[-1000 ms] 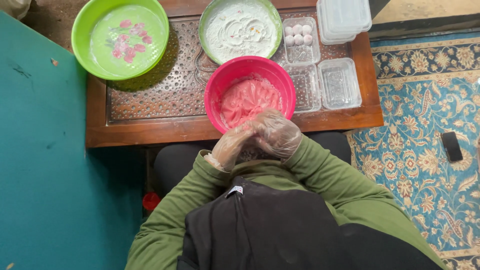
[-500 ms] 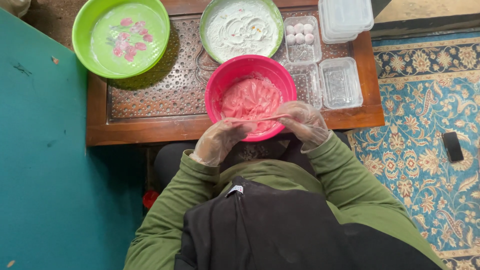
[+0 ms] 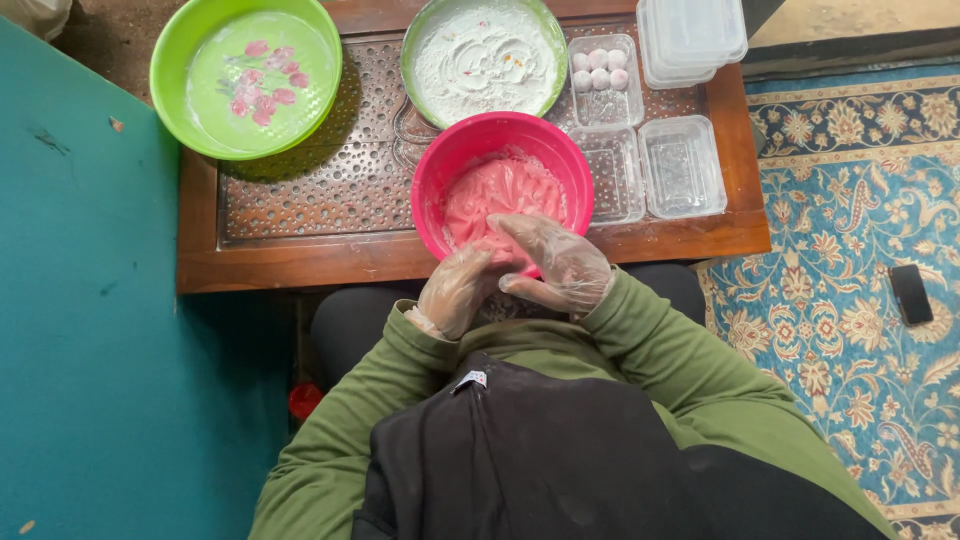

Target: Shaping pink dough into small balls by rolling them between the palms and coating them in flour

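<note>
Both gloved hands are pressed together over the near rim of the pink bowl [image 3: 503, 185], the left hand [image 3: 458, 290] cupped under and against the right hand [image 3: 555, 262], whose fingers lie flat across the top. A bit of pink dough seems to sit between the palms, though I cannot tell for certain. Just beyond the hands, inside the pink bowl, lies a mass of pink dough [image 3: 497, 192]. Farther out past the fingers stands a green-rimmed bowl of white flour [image 3: 484, 58]. Out beyond the left hand is a green bowl [image 3: 246, 75] with pink pieces in it. Beyond the right hand sit clear plastic trays [image 3: 681, 165], one holding small pale balls [image 3: 599, 68], all on the wooden table [image 3: 300, 258]
</note>
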